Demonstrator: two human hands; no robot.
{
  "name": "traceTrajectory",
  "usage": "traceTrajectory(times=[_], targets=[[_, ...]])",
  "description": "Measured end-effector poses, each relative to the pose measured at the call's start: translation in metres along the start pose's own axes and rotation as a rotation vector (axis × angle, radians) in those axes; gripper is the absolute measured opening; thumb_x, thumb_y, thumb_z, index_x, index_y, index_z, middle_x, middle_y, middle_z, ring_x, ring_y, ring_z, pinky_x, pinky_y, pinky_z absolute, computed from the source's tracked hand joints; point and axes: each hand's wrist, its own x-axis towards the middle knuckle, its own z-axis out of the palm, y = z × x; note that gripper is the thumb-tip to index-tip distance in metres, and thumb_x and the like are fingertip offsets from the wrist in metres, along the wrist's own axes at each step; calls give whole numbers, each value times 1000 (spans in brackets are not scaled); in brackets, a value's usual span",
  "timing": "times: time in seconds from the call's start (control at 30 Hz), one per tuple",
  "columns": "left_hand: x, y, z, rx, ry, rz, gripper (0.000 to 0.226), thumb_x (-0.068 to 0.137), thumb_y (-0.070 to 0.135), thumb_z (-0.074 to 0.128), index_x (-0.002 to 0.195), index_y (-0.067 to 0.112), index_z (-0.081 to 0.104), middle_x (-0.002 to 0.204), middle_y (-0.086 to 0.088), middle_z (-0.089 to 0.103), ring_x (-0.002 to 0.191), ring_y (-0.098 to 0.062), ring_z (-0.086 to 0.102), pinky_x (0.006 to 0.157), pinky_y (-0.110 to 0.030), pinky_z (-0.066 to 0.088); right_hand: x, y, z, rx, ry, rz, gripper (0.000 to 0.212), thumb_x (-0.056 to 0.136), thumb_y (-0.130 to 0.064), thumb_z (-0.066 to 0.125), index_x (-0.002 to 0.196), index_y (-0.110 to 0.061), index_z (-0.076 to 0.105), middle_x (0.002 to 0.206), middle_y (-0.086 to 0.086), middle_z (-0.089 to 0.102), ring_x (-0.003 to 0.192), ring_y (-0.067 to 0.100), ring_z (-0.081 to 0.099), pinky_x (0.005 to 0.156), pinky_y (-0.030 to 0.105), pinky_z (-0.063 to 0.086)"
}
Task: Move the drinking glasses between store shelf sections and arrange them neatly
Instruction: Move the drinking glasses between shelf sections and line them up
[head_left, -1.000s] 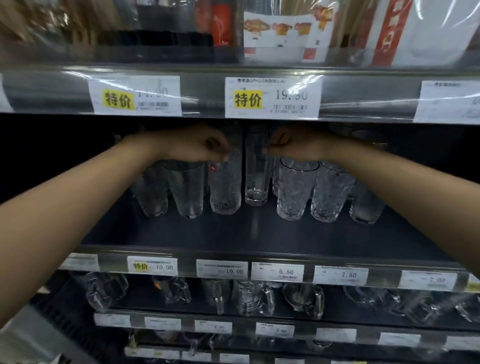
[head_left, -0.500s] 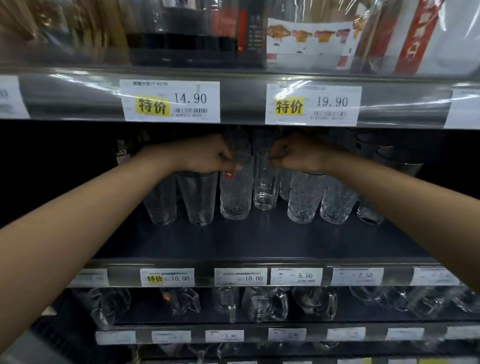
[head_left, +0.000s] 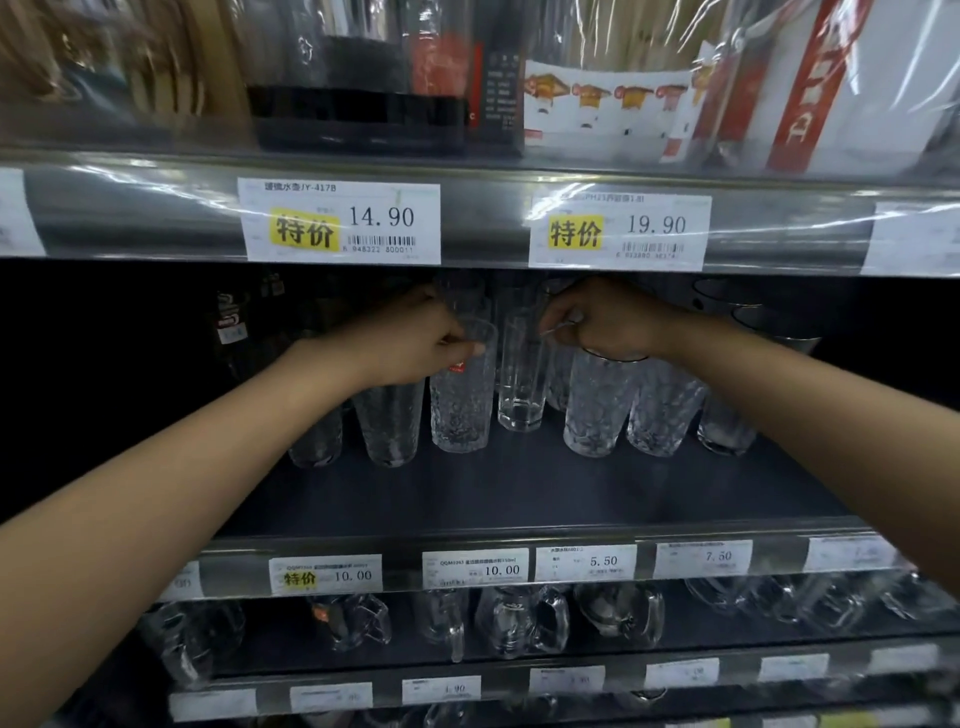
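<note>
Several clear drinking glasses stand in a row on the dark middle shelf. My left hand pinches the rim of a textured glass with a red sticker. My right hand pinches the rim of a tall ribbed glass just right of it. Both glasses rest on the shelf, almost touching. More textured glasses stand at the left and at the right, partly hidden under my hands.
The upper shelf's edge with price tags hangs low over my hands. Dark bottles stand far back left. Glass mugs fill the shelf below. The front strip of the middle shelf is bare.
Both hands have stayed on the two middle glasses' rims. The view has shifted a little, so the shelf sits further right and lower in frame.
</note>
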Motion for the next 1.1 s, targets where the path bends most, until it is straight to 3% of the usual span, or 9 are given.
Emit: traceTrajectory(times=[0.1, 0.17, 0.33, 0.43, 0.5, 0.57, 0.7, 0.8, 1.1], targets=[[-2, 3, 3, -52, 55, 21, 57, 96, 53, 49, 73, 7, 75, 65, -14, 62, 81, -24, 57, 69, -30, 39, 0, -2, -1, -4, -5, -13, 20, 94, -11, 62, 110, -16, 73, 99, -7, 61, 94, 6, 53, 70, 12, 33], [-5, 4, 4, -88, 55, 21, 50, 97, 47, 50, 76, 8, 75, 73, -12, 64, 83, -24, 59, 76, -32, 44, -1, -4, -2, -17, -9, -35, 20, 94, -10, 62, 110, -14, 73, 99, -6, 61, 94, 6, 52, 67, 11, 32], [-14, 5, 0, -173, 4, -28, 73, 77, 59, 28, 92, 3, 72, 105, -13, 68, 103, -26, 62, 92, -37, 48, -3, -2, -3, 0, -5, -48, 20, 93, -8, 62, 109, -13, 73, 98, -4, 62, 94, 9, 55, 59, -4, 31], [-14, 3, 1, -175, -12, -55, 68, 84, 58, 36, 91, -1, 70, 102, -16, 67, 100, -27, 62, 91, -38, 48, -4, -1, -3, 25, -11, -36, 18, 91, -10, 65, 108, -13, 74, 102, -3, 65, 94, 8, 54, 60, 4, 35], [-13, 1, 4, -165, -14, -77, 48, 97, 42, 50, 94, -1, 71, 104, -18, 67, 105, -28, 59, 95, -38, 47, -4, 0, -3, 22, -7, -40, 18, 91, -10, 65, 106, -12, 74, 104, -1, 67, 93, 8, 54, 59, -3, 34], [-13, 3, 5, -172, 1, -90, 35, 101, 30, 53, 99, 1, 73, 107, -17, 67, 111, -27, 56, 97, -35, 44, -5, 0, -2, 26, -1, -44, 18, 91, -8, 64, 106, -10, 74, 108, 2, 70, 96, 11, 58, 62, -1, 35], [-14, 9, 5, -200, 43, -51, 45, 99, 32, 51, 93, -8, 71, 97, -26, 67, 97, -34, 60, 85, -35, 44, -6, 0, -2, 20, 14, -43, 17, 92, -7, 64, 105, -9, 75, 110, 3, 70, 95, 7, 54, 62, -6, 32], [-13, 11, 4, -195, 36, -61, 35, 101, 21, 55, 95, -9, 71, 97, -27, 67, 96, -36, 61, 84, -32, 42, -6, 1, -1, 19, 27, -41, 18, 92, -7, 64, 105, -9, 75, 109, 2, 69, 93, 4, 51, 60, -9, 28], [-13, 12, 5, -186, 38, -72, 29, 98, 24, 59, 102, 0, 75, 104, -19, 68, 102, -31, 61, 85, -27, 44, -5, 3, 3, 50, 35, -23, 16, 91, -9, 65, 103, -15, 74, 101, -7, 63, 104, 10, 59, 82, 17, 41]])
